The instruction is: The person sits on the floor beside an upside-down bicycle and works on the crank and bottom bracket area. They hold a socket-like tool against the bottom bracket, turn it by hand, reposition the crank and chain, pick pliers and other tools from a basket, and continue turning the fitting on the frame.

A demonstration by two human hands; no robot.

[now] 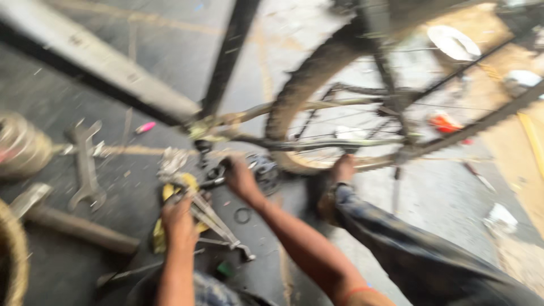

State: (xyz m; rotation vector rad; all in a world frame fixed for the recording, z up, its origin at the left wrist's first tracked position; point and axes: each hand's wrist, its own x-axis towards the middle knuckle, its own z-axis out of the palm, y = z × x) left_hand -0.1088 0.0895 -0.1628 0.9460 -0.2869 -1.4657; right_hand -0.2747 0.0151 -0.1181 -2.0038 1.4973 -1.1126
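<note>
Fingers on the right hand (241, 177) look curled around the dark crank and chainring (263, 170) down by the bike frame (317, 141), though blur hides how tight. Left hand (178, 221) is closed on a metal tool (218, 224) over a yellow rag (184, 187) just beneath its fingers. Risk-wise, I'd say knuckles so close to those teeth could get nipped if the tool slips. Beyond the wheel (317, 73), well away from both hands, sits a white bowl (453, 42); can't tell what's inside.
</note>
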